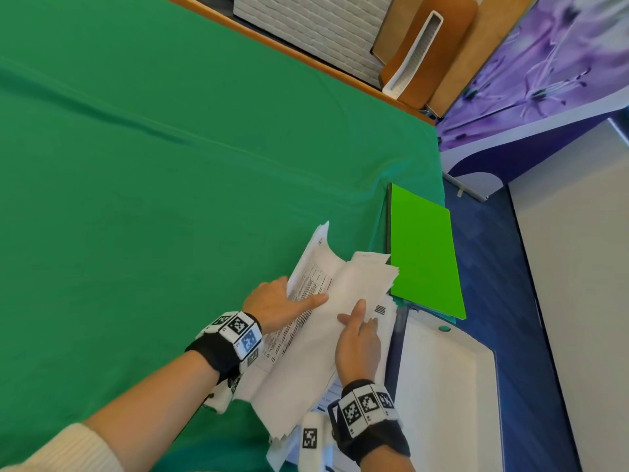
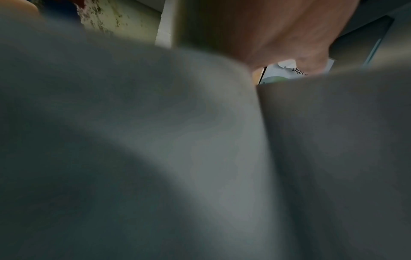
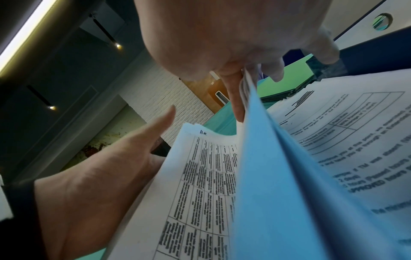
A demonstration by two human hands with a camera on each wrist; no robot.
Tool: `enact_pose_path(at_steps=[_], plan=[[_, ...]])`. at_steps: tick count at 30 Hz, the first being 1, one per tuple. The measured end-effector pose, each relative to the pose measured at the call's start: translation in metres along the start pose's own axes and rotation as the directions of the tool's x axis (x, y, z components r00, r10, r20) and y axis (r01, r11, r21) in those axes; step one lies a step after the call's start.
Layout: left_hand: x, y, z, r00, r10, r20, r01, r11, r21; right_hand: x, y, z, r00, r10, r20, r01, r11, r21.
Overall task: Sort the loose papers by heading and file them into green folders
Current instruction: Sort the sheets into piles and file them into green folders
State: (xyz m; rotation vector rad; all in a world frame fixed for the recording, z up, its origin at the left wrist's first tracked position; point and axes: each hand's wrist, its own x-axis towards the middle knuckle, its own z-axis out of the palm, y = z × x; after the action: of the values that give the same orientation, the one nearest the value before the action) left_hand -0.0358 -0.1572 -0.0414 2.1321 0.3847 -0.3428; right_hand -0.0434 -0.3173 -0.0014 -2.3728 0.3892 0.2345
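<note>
A sheaf of loose white papers (image 1: 316, 338) is lifted off the green cloth near the table's right edge. My left hand (image 1: 275, 303) holds its left part, thumb on top of a sheet printed with a table (image 3: 206, 177), fingers beneath. My right hand (image 1: 357, 338) pinches a bunch of sheets (image 3: 246, 88) and lifts them off a printed page (image 3: 355, 140) below. A stack of green folders (image 1: 422, 253) lies shut just beyond the papers, at the table's right edge. In the left wrist view blurred paper (image 2: 133, 140) fills the frame below my left hand (image 2: 255, 31).
The green tablecloth (image 1: 170, 199) spreads wide to the left and far side. A white tray-like object (image 1: 446, 386) sits right of my right wrist, over the blue floor. A wooden chair (image 1: 442, 46) and a purple flowered panel (image 1: 544, 63) stand beyond the table.
</note>
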Motion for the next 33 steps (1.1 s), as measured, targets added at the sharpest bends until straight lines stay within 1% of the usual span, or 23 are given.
enact_pose_path(at_steps=[3,5,7,9,11,13,14,15,16,17,18,19,20,21,22,23,24,25,26,28,29,31,33], plan=[[0.002,-0.008,-0.003,0.998,-0.068,-0.018,0.07,0.981,0.181,0.005,0.009,0.004,0.999,-0.033,-0.033,0.033,0.999,0.008],[0.0,-0.011,-0.007,0.99,-0.108,-0.086,0.126,0.962,0.241,0.005,0.012,0.005,0.996,-0.065,-0.067,0.065,0.998,-0.012],[-0.005,-0.006,-0.02,0.978,-0.084,-0.191,0.136,0.95,0.283,0.006,0.012,0.005,0.99,-0.095,-0.101,0.093,0.995,-0.027],[-0.01,0.0,-0.044,0.949,-0.024,-0.314,0.121,0.948,0.294,0.004,0.01,0.004,0.987,-0.11,-0.116,0.104,0.993,-0.055],[-0.016,0.006,-0.076,0.9,0.026,-0.435,0.089,0.967,0.24,0.003,0.009,0.004,0.987,-0.13,-0.094,0.116,0.984,-0.133],[-0.021,0.014,-0.112,0.839,0.03,-0.544,0.041,0.992,0.118,0.002,0.007,0.008,0.981,-0.194,0.0,0.192,0.967,-0.166],[-0.024,0.018,-0.129,0.808,0.016,-0.589,0.009,0.999,0.04,0.0,0.005,0.01,0.965,-0.252,0.067,0.259,0.957,-0.133],[-0.027,0.022,-0.145,0.781,0.005,-0.624,-0.04,0.998,-0.041,-0.004,0.004,0.013,0.938,-0.321,0.129,0.33,0.942,-0.057],[-0.03,0.024,-0.16,0.764,-0.001,-0.645,-0.106,0.986,-0.127,-0.008,0.002,0.014,0.913,-0.371,0.171,0.37,0.928,0.041],[-0.034,0.027,-0.172,0.757,-0.004,-0.654,-0.186,0.958,-0.22,-0.012,-0.002,0.014,0.898,-0.4,0.185,0.379,0.915,0.142],[-0.036,0.028,-0.182,0.768,-0.003,-0.641,-0.253,0.917,-0.307,-0.015,-0.006,0.011,0.902,-0.392,0.181,0.348,0.908,0.235],[-0.037,0.028,-0.186,0.794,0.004,-0.608,-0.29,0.881,-0.374,-0.017,-0.009,0.006,0.92,-0.355,0.167,0.285,0.897,0.339],[-0.038,0.028,-0.184,0.831,0.018,-0.556,-0.298,0.859,-0.417,-0.017,-0.012,-0.001,0.945,-0.286,0.16,0.189,0.874,0.448],[-0.039,0.027,-0.177,0.872,0.035,-0.489,-0.285,0.848,-0.447,-0.015,-0.014,-0.01,0.961,-0.204,0.187,0.066,0.824,0.562],[-0.039,0.025,-0.164,0.912,0.051,-0.407,-0.257,0.844,-0.471,-0.01,-0.013,-0.021,0.961,-0.129,0.245,-0.065,0.754,0.653],[-0.04,0.022,-0.147,0.949,0.061,-0.31,-0.218,0.837,-0.502,-0.008,-0.013,-0.032,0.949,-0.092,0.301,-0.158,0.687,0.709],[-0.04,0.019,-0.128,0.976,0.073,-0.206,-0.173,0.833,-0.525,-0.006,-0.009,-0.043,0.942,-0.083,0.324,-0.19,0.663,0.724],[-0.042,0.018,-0.108,0.99,0.092,-0.109,-0.137,0.828,-0.544,-0.007,-0.005,-0.051,0.939,-0.095,0.332,-0.183,0.679,0.711],[-0.042,0.016,-0.088,0.993,0.109,-0.034,-0.11,0.824,-0.556,-0.007,0.002,-0.057,0.943,-0.101,0.317,-0.143,0.738,0.66],[-0.04,0.015,-0.05,0.988,0.14,0.065,-0.08,0.821,-0.565,-0.008,0.022,-0.067,0.975,-0.079,0.208,-0.03,0.88,0.473],[-0.037,0.014,-0.032,0.983,0.159,0.094,-0.088,0.851,-0.517,-0.008,0.037,-0.073,0.987,-0.066,0.145,0.004,0.922,0.388],[-0.025,0.01,-0.003,0.973,0.179,0.146,-0.124,0.938,-0.325,-0.01,0.065,-0.086,0.999,-0.036,0.006,0.033,0.96,0.279],[-0.009,0.01,0.016,0.98,0.138,0.143,-0.126,0.988,-0.09,-0.015,0.08,-0.105,0.986,-0.032,-0.162,0.064,0.978,0.198]])
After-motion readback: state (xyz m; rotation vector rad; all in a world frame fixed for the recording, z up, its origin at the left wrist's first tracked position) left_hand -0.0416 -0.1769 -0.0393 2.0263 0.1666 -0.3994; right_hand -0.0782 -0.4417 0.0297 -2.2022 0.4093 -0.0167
